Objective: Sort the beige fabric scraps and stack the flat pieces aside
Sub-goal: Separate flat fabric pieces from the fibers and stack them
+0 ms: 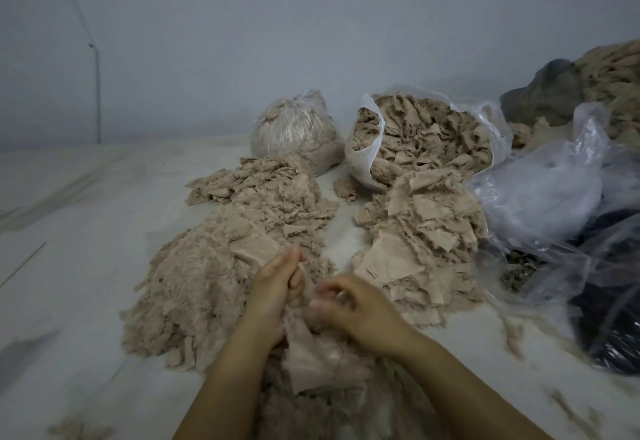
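Between scrap piles (pixel 221 287) | left hand (pixel 277 283), right hand (pixel 353 304) pinch scrap (pixel 311 360)

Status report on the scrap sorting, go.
Left hand and right hand both curled on a beige scrap, right hand blurred. Flat pieces stacked at right. Fluffy heap at left. Nothing in the way.

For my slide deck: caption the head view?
Both hands pick through beige fabric scraps beside an open clear plastic bag.
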Motion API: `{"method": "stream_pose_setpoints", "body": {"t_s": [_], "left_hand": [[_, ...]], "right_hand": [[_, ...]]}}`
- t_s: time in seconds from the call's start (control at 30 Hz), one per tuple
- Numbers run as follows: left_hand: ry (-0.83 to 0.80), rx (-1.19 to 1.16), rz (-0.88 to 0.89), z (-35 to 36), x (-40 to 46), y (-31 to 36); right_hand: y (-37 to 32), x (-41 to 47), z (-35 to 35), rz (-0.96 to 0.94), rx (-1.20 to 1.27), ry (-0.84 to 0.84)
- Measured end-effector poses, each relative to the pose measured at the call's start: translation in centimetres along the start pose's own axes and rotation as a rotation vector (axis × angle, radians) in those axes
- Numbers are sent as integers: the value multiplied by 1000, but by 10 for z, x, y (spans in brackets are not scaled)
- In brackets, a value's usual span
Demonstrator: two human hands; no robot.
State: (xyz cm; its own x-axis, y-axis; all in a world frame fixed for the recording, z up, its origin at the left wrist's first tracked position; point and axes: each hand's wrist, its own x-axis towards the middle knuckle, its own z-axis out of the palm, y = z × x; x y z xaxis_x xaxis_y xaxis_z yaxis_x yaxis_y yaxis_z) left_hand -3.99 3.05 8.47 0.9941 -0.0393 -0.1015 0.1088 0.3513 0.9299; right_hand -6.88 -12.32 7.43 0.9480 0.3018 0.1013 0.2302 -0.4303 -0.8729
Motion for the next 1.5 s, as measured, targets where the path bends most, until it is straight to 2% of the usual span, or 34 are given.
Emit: {"method": "stream_pose_setpoints", "body": {"t_s": [0.03, 0.1, 0.2, 0.27, 0.33, 0.4, 0.47, 0.57, 0.63, 0.7, 0.77, 0.83, 0.87, 1.03, 1.2, 1.3, 1.4, 1.5], "left_hand": [[-42, -75, 8, 3, -1, 1], [-79, -185, 45, 5, -1, 3], [10, -283, 92, -7, 2, 7], [79, -308, 112, -18, 4, 8], [146, -268, 149, -25, 7, 7], [185, -115, 176, -28, 7, 5], [91, 116, 125, -26, 0, 2], [-218, 361, -21, -14, -12, -5], [-215, 377, -24, -8, -15, -9], [-163, 339, 17, -7, -15, -9], [-237, 377, 59, -4, -16, -8], [-346, 390, 56, 2, -21, -7], [-350, 408, 61, 4, -23, -7], [-83, 609, 229, -9, -11, -7], [93, 796, 337, -27, 0, -14], [143, 863, 330, -42, 3, -12], [3, 793, 218, -31, -4, -4], [-320, 606, -19, -3, -13, -4]], "right_hand": [[2, -1, 10, -29, -4, -128], [8, 1, 18, -71, 28, -162], [12, 4, 11, -6, 237, -29], [11, 5, 6, -14, 295, 49], [11, 6, 3, -16, 382, 142], [10, 8, 0, 6, 515, 213], [11, 9, -1, 0, 526, 210], [9, 7, 5, -31, 486, 193], [10, 7, 3, 4, 454, 212], [9, 6, -3, 13, 268, 217], [6, 7, -6, -22, 90, 244], [0, 9, -3, -71, 100, 278], [-2, 10, -1, -91, 126, 298], [10, 11, 5, -28, 334, 530], [10, 9, 10, 72, 609, 559], [10, 9, -9, 137, 667, 607], [6, 15, -13, 182, 623, 604], [-1, 20, 3, 182, 640, 606]]}}
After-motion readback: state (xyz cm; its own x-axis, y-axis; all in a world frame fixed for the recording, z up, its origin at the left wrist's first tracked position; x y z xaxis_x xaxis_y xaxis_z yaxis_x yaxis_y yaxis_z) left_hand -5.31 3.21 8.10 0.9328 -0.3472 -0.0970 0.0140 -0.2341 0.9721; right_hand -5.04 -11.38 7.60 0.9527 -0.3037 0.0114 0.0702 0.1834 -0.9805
